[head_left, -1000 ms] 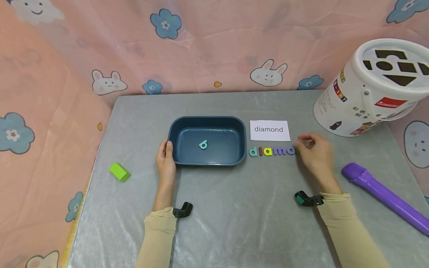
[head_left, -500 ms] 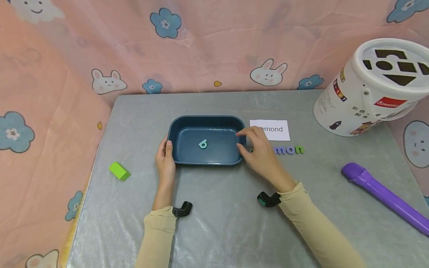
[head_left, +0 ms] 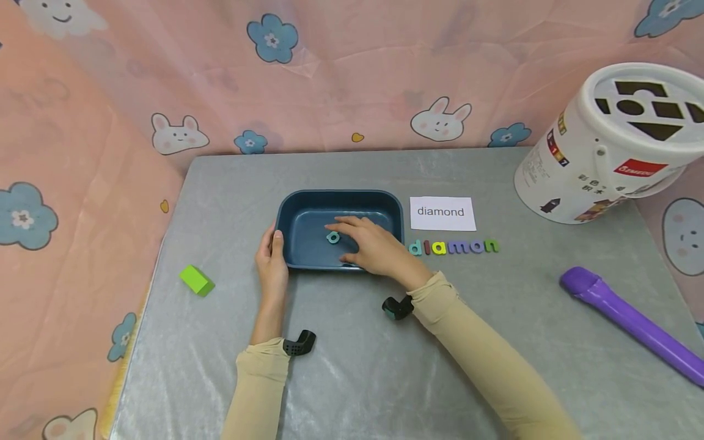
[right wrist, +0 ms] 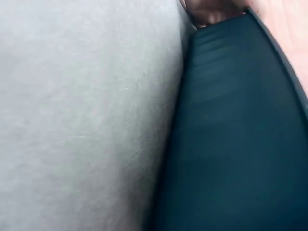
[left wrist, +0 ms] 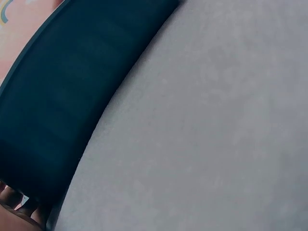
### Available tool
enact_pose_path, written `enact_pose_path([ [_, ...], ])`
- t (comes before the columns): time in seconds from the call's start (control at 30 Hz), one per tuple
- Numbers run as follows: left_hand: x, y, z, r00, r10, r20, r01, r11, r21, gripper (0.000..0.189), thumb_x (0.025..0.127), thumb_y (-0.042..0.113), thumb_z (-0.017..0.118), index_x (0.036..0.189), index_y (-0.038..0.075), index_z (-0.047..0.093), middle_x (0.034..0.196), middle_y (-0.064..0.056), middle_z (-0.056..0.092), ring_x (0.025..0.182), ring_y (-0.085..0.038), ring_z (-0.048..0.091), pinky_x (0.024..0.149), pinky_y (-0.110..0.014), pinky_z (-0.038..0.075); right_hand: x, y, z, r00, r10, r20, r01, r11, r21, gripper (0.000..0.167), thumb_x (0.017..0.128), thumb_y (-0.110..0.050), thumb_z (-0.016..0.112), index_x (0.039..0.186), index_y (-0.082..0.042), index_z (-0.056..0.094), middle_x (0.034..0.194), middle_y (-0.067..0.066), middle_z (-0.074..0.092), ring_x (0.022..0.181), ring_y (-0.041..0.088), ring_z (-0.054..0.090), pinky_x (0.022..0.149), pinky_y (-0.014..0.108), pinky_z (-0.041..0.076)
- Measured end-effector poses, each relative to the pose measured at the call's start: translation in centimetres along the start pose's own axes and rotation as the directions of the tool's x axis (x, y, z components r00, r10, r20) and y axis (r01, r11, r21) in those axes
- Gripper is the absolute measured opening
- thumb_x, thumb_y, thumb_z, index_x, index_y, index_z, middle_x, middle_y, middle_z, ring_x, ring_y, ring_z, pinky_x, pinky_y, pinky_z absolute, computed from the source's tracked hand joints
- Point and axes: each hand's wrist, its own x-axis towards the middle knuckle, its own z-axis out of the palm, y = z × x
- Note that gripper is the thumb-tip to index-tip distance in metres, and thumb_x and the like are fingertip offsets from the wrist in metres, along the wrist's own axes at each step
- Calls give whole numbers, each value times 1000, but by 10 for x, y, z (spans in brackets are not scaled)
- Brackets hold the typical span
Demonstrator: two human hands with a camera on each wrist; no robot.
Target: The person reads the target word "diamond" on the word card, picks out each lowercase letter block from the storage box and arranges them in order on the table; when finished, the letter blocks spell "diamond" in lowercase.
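Observation:
A dark blue rectangular tray point(head_left: 308, 247) sits mid-table with one teal letter piece point(head_left: 329, 238) inside, partly covered by a fingertip. My left hand point(head_left: 272, 269) grips the tray's left end, thumb at the rim; its fingers point(left wrist: 17, 221) show at the lower corner of the left wrist view. Over the tray's right half reaches my right hand point(head_left: 382, 249), thumb and fingers spread, fingertips right by the teal piece. Outside the tray, coloured letters point(head_left: 459, 247) reading "diamon" lie in a row below a white card point(head_left: 442, 214) printed "diamond". The right wrist view mostly shows the tray's outer wall point(right wrist: 231, 125).
A large white bucket point(head_left: 583, 165) with shaped holes in its lid stands at the back right. Below it lies a long purple stick point(head_left: 632, 318). A green block point(head_left: 197, 280) rests on the left of the grey-covered table point(head_left: 357, 366).
My right hand has let go of the green "n" at the row's end and moved left, over the tray to the teal letter. The left hand has stayed on the tray.

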Motion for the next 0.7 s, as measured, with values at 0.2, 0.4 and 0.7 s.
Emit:
enact_pose_path([
  [0.2,1,0,0,1000,-1,2,1,1000,-9,47,115,22,47,158,2,48,165,-17,46,157,-27,38,131,-43,30,16,4,5,997,-4,76,7,999,-41,68,100,-29,76,162,-25,47,168,12,41,145,41,44,116,61,45],
  [0.4,1,0,-1,1000,2,6,-2,1000,-5,48,115,23,47,158,3,47,166,-16,45,158,-26,36,131,-43,29,22,6,9,999,0,43,3,997,-72,49,103,-22,73,150,-18,61,160,13,48,138,37,49,111,55,49],
  [0.7,1,-1,-1,1000,2,4,-2,1000,-7,47,115,22,47,158,2,48,166,-17,45,158,-27,37,131,-43,29,22,5,8,999,14,-47,-16,999,-30,12,100,-12,75,105,-10,64,107,6,66,97,25,58,82,41,54],
])
